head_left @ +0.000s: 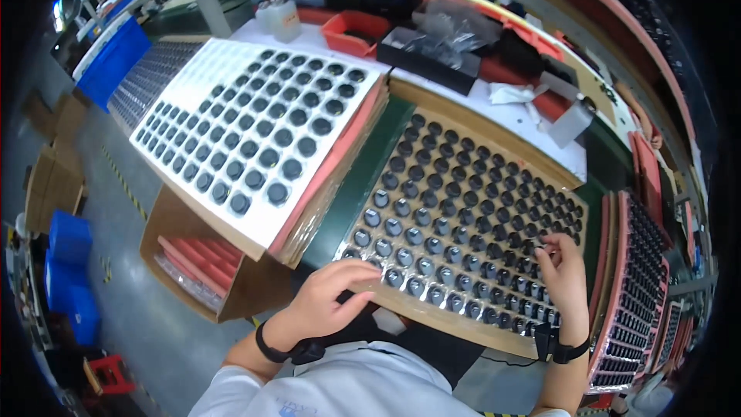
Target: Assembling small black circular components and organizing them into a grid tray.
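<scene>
In front of me a shallow cardboard tray (455, 316) holds rows of small black round parts (441, 225), with glossy tops on the nearer ones. At the tray's near left corner is my left hand (328, 297), its thumb and fingers apart. Its fingertips reach the edge of the outermost parts, and it holds nothing I can see. Over the right side of the tray, my right hand (565, 270) has thumb and fingertips pinched together among the parts. Whatever lies between those fingertips is too small and hidden to make out. Dark bands circle both wrists.
A white tray (202, 85) of black parts tops a pink-lined stack at left. Beneath it stands an open carton (185, 220) with pink sheets. More filled trays (629, 293) stand at right. Behind are a red bin (355, 35), a black box (428, 58) and bottles (279, 17).
</scene>
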Demonstrator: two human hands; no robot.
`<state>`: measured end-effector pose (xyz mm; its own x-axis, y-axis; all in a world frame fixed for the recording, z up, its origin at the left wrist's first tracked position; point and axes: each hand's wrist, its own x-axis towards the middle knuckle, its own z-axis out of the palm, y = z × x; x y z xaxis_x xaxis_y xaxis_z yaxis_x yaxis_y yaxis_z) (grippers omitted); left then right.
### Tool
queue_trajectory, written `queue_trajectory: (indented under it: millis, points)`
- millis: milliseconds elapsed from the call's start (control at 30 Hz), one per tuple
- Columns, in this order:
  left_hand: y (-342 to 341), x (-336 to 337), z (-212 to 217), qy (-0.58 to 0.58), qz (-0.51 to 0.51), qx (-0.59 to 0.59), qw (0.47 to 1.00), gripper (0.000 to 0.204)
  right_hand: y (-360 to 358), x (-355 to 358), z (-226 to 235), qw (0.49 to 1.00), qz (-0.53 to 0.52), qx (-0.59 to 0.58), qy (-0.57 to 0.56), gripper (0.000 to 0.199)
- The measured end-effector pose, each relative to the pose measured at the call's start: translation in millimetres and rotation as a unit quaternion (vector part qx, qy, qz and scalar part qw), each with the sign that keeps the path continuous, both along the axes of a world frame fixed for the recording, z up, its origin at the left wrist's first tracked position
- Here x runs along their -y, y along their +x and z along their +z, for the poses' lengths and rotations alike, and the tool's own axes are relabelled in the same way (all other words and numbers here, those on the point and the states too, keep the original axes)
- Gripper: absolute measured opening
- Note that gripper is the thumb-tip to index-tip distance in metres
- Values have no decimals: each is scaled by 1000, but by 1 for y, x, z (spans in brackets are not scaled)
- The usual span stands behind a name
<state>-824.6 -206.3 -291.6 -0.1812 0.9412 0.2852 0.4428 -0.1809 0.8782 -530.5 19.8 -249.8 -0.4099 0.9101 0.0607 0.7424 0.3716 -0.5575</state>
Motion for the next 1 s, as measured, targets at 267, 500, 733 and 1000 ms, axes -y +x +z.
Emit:
queue_trajectory:
  millis: [267, 500, 733, 1000]
  points:
    - [-17, -5, 29, 36, 17, -40, 998, 26, 3, -4, 81, 990, 46, -79, 104, 15]
    - [-13, -19, 44, 52, 35, 29, 998, 22, 20, -28, 154, 971, 41, -76, 225, 12]
    - [-15, -29, 45, 63, 32, 55, 996, 20, 57, -95, 214, 955, -38, -20, 292, 13]
    - [-21, -31, 52, 54, 60, 67, 994, 18, 106, -210, 243, 936, -92, -31, 339, 20]
